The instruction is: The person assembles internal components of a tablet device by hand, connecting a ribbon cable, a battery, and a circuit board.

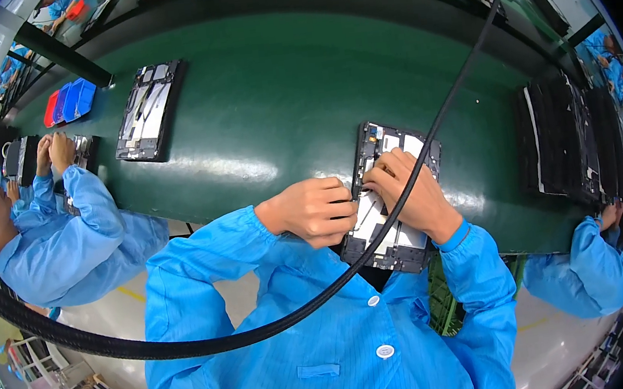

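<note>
An opened tablet-like device (386, 226), with silver battery packs and dark circuit parts exposed, lies at the near edge of the green table in front of me. My left hand (315, 211) is at its left side, the fingers curled inward toward the edge. Whatever those fingers may hold is hidden. Over the middle of the device is my right hand (413, 192), its fingers bent and drawn together near the left edge. Anything in their grip is hidden or too small to make out.
A second opened device (150, 113) lies farther left on the green table (253, 86). Blue and red bins (74, 101) stand at the back left, a tall stack of dark panels (560, 139) at the right. A black cable (287, 319) crosses the view. Co-workers sit on both sides.
</note>
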`<state>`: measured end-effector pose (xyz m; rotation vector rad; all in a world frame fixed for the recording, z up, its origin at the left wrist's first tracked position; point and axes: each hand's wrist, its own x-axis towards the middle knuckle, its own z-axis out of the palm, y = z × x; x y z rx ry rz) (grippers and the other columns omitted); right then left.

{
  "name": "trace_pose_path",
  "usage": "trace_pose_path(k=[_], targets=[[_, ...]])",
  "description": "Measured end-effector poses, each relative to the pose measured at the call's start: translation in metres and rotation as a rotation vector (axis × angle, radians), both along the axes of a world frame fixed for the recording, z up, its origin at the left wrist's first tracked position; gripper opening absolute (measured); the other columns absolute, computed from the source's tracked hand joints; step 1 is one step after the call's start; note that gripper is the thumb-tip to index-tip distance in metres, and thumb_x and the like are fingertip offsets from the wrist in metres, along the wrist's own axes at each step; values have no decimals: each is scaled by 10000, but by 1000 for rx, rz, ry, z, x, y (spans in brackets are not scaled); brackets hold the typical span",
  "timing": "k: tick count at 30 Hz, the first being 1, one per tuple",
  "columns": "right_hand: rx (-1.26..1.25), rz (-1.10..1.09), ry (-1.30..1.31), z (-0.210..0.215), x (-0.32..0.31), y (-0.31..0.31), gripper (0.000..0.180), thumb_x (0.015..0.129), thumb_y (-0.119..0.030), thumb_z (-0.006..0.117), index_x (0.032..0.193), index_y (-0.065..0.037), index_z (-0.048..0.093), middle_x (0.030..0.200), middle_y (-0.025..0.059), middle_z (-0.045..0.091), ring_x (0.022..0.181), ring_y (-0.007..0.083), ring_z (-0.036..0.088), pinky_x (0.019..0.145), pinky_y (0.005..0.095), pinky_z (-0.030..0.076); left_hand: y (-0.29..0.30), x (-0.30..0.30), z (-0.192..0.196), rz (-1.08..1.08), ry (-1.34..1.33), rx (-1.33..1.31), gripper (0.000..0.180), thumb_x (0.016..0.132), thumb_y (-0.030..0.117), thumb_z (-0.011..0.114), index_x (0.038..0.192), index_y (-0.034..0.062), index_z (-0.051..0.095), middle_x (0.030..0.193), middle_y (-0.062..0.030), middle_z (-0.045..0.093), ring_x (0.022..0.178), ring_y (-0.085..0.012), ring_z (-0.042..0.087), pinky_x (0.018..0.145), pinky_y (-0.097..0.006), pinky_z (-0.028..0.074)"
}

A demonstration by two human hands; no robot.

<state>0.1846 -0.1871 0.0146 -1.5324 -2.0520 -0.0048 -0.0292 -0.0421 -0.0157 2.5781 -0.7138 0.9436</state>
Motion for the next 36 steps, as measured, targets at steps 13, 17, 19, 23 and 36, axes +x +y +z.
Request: trace_pose_path(k=[13, 17, 19, 23, 36], targets=[[85, -123, -19, -6, -3, -4, 108, 836, -63, 778, 933, -88, 740, 907, 34, 595, 892, 252, 559, 799, 410, 428, 25, 14, 1, 18, -56, 129, 299, 779, 203, 751, 1002, 8, 790, 983, -109, 759, 857, -285, 702, 782, -392, 602], [104, -119, 7, -5, -3, -4, 105, 840, -56, 768, 937, -92, 745, 907, 34, 591, 897, 251, 560, 797, 409, 425, 25, 14, -1, 53, -53, 125, 323, 761, 200, 756, 1017, 7, 800, 970, -98, 762, 848, -278, 702, 793, -393, 614], [85, -119, 6, -5, -3, -4, 106, 843, -53, 765, 940, -93, 748, 910, 34, 594, 898, 250, 561, 797, 408, 424, 25, 14, 0, 49, -37, 112, 326, 754, 191, 758, 1018, 3, 799, 969, -98, 762, 844, -275, 702, 784, -390, 610], [79, -116, 17, -4, -3, -4, 129, 829, -69, 795, 950, -106, 768, 924, 29, 602, 909, 249, 556, 799, 405, 425, 24, 15, 0, 37, -16, 79, 333, 739, 166, 772, 1023, -5, 796, 976, -101, 763, 843, -274, 701, 756, -384, 594], [52, -141, 202, 0, 16, 23, 125, 798, -165, 908, 895, -145, 830, 869, -2, 635, 906, 263, 558, 822, 422, 414, 42, 27, 3, -92, -41, 144, 333, 774, 200, 802, 1058, 26, 779, 1019, -101, 750, 854, -263, 698, 750, -375, 577]])
